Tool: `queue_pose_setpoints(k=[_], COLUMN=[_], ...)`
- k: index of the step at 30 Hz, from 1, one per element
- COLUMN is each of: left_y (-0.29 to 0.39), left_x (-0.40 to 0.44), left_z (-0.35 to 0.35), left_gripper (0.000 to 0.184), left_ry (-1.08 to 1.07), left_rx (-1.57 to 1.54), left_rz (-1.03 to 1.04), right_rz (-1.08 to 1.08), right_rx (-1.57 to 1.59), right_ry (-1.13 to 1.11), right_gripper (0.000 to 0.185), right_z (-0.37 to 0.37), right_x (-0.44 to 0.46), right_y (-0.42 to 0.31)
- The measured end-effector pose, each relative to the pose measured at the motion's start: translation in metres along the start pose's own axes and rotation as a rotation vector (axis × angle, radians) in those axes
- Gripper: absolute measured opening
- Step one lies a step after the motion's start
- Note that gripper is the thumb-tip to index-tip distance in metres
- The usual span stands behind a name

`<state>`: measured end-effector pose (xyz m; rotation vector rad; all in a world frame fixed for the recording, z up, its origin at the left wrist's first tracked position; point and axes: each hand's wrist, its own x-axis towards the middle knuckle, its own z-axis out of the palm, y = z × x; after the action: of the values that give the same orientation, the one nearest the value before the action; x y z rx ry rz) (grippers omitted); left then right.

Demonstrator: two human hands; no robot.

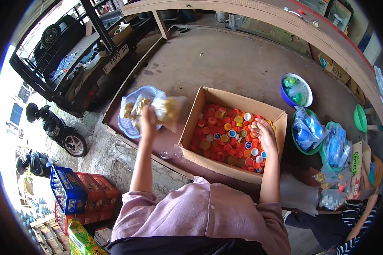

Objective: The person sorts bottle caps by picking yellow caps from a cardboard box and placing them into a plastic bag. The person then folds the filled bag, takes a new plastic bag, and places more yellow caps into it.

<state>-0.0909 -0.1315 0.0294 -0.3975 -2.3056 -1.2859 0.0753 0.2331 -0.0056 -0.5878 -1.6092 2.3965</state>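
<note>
My left hand (148, 123) is closed over the blue plastic basket (134, 131), gripping a clear plastic bag of yellow bottle caps (169, 109) that is smeared by motion. More yellow caps in clear bags (134, 107) lie inside the basket. To the right stands an open cardboard box (230, 168), its bottom covered with loose bottle caps (219, 146), mostly red and orange, with some yellow, white and blue. My right hand (266, 137) is above the caps at the box's right side, fingers loosely bent and apart, with no cap plainly held.
Bowls with bagged green caps (298, 94) and bagged blue caps (304, 129) stand right of the box. A person's arm (364, 216) shows at lower right. Crates (68, 191), a motorbike (66, 138) and a truck (76, 63) are to the left. A wooden beam (242, 10) crosses above the table (187, 55).
</note>
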Motion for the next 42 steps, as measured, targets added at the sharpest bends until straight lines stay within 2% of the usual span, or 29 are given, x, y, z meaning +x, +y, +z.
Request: queue_pose_setpoints(k=[1,3,6,9,11,13,15,17,18,19,21,22,25,26,27,29,31,33,34,35,37,38,39,40,41,42], left_y=[-0.021,-0.092,-0.137,-0.178,-0.183,-0.245,-0.208,-0.245,-0.261,-0.255,-0.24,-0.239,-0.253,-0.248,-0.269,-0.249,-0.244,-0.278,-0.262,-0.26,-0.252,-0.241,-0.23,-0.214,-0.18,-0.148], left_x=[0.01,0.017,0.015,0.001,-0.001,0.004,0.008,0.011,0.012,0.012,0.011,0.015,0.031,0.036,0.039,0.051,0.048,0.046,0.041,0.04,0.032,0.029,0.025,0.022,0.021,0.02], left_z=[-0.019,-0.043,-0.066,-0.069,-0.069,-0.074,-0.068,-0.075,-0.073,-0.071,-0.07,-0.073,-0.078,-0.079,-0.082,-0.08,-0.081,-0.075,-0.077,-0.074,-0.072,-0.068,-0.063,-0.059,-0.058,-0.055], left_gripper=[0.021,0.028,0.028,0.024,0.023,0.022,0.02,0.021,0.026,0.03,0.03,0.03,0.025,0.026,0.031,0.035,0.035,0.035,0.037,0.037,0.038,0.038,0.041,0.043,0.047,0.046], left_ry=[0.052,0.212,0.032,-0.146,-0.301,-0.483,-0.357,-0.339,-0.282,-0.273,-0.258,-0.327,-0.351,-0.391,-0.365,-0.424,-0.445,-0.511,-0.558,-0.461,-0.318,-0.325,-0.055,0.218,0.231,0.243], left_rx=[0.063,0.375,0.825,1.059,1.087,1.15,1.158,0.947,0.771,0.619,0.553,0.589,0.538,0.554,0.713,0.688,0.682,0.725,0.803,0.64,0.621,0.621,0.703,0.776,0.683,0.546], left_rz=[-0.077,-0.102,-0.194,-0.238,-0.261,-0.043,-0.198,0.08,0.12,-0.052,-0.116,-0.141,0.019,-0.054,0.166,-0.095,-0.062,-0.178,-0.087,-0.191,-0.253,-0.247,-0.146,-0.041,0.041,0.123], right_rz=[-0.001,-0.002,0.009,-0.02,-0.032,-0.133,-0.243,-0.363,-0.397,-0.428,-0.495,-0.515,-0.513,-0.503,-0.494,-0.48,-0.466,-0.439,-0.441,-0.451,-0.378,-0.376,-0.373,-0.358,-0.337,-0.418], right_rx=[0.002,-0.003,-0.028,-0.059,-0.019,0.003,-0.009,0.001,0.026,0.036,0.044,0.046,0.062,0.069,0.075,0.065,0.059,0.047,0.046,0.045,-0.052,-0.142,-0.138,-0.44,-0.745,-1.106], right_ry=[-0.002,-0.016,-0.025,-0.06,-0.034,0.043,0.109,0.182,0.245,0.275,0.396,0.46,0.631,0.659,0.684,0.71,0.743,0.784,0.796,0.816,0.889,0.942,0.945,1.011,1.061,1.048], right_gripper=[0.025,0.025,0.024,0.024,0.026,0.026,0.026,0.028,0.029,0.03,0.032,0.031,0.031,0.031,0.03,0.03,0.03,0.03,0.028,0.028,0.026,0.026,0.026,0.028,0.029,0.037], right_z=[-0.001,-0.002,0.005,0.005,0.001,-0.001,-0.007,-0.028,-0.046,-0.058,-0.082,-0.095,-0.127,-0.135,-0.142,-0.149,-0.15,-0.151,-0.15,-0.153,-0.158,-0.163,-0.168,-0.174,-0.18,-0.189], right_x=[0.002,0.005,0.005,0.005,0.002,-0.009,-0.033,-0.056,-0.065,-0.079,-0.108,-0.121,-0.154,-0.163,-0.171,-0.185,-0.188,-0.192,-0.193,-0.195,-0.196,-0.197,-0.2,-0.203,-0.205,-0.21], right_y=[0.001,0.004,0.004,0.006,0.002,-0.014,-0.037,-0.047,-0.045,-0.049,-0.05,-0.048,-0.036,-0.03,-0.025,-0.017,-0.01,-0.006,-0.006,-0.007,-0.004,0.0,0.005,0.012,0.02,0.032])
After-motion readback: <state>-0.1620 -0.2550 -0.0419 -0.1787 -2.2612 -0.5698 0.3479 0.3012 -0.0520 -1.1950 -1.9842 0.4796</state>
